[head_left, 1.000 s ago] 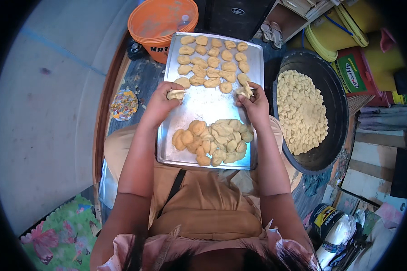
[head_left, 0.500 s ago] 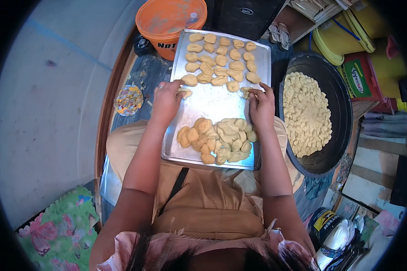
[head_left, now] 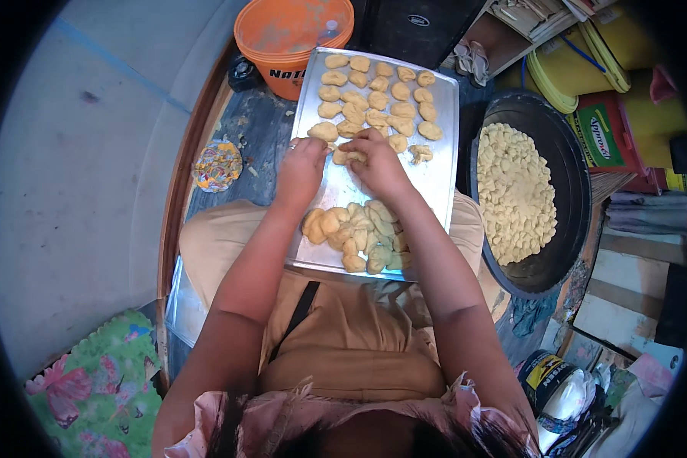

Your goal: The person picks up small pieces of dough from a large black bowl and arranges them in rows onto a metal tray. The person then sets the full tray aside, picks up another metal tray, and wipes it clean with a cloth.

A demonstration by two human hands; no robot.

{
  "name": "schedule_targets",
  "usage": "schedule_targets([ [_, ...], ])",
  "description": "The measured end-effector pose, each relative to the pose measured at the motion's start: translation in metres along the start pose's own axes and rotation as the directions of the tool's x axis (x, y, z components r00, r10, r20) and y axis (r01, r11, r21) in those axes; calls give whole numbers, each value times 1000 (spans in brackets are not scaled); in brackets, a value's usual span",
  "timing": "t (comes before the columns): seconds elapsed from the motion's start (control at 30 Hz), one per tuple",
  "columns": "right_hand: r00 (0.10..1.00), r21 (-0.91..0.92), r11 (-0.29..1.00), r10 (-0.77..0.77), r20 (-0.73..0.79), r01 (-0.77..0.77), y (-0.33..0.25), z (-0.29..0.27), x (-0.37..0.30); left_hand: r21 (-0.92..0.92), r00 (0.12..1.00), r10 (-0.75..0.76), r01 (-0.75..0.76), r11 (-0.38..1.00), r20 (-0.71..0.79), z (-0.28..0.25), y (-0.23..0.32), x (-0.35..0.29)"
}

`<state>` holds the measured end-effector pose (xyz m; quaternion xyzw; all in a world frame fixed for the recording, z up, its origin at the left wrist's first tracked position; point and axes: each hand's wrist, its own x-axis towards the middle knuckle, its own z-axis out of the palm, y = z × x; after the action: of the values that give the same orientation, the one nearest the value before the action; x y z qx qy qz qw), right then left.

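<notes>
A metal baking tray (head_left: 435,183) lies across my lap, with rows of flattened dough pieces (head_left: 401,110) on its far half. Nearer to me sits a heap of overlapping dough pieces (head_left: 351,229). My left hand (head_left: 304,166) is at the tray's left edge, fingers closed by a bit of dough that they largely cover. Beside it, my right hand (head_left: 378,164) bends its fingers over a dough piece (head_left: 346,157) around the tray's middle. A lone, uneven dough piece (head_left: 420,154) rests to the right, below the rows.
A black oval tub (head_left: 576,229) at the right holds a mound of small dough pieces (head_left: 515,195). Behind the tray stand an orange bucket (head_left: 282,61) and a black speaker-like box (head_left: 412,30). A colourful round mat (head_left: 217,166) lies on the floor at left.
My right hand has let go of a dough piece at the tray's right side and moved left to another one. My left hand has shifted slightly right. The tray's near end has swung a little.
</notes>
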<state>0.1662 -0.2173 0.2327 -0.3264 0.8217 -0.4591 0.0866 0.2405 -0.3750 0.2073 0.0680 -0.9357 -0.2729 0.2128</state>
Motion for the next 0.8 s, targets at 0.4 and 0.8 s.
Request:
schedule_targets([
  [0.4, 993, -171, 985, 19, -113, -38, -10, -22, -20, 165, 961, 258, -271, 948, 96, 6, 8, 11],
  [0.8, 942, 251, 940, 280, -184, -230, 37, -49, -40, 127, 902, 357, -395, 910, 244, 25, 39, 12],
])
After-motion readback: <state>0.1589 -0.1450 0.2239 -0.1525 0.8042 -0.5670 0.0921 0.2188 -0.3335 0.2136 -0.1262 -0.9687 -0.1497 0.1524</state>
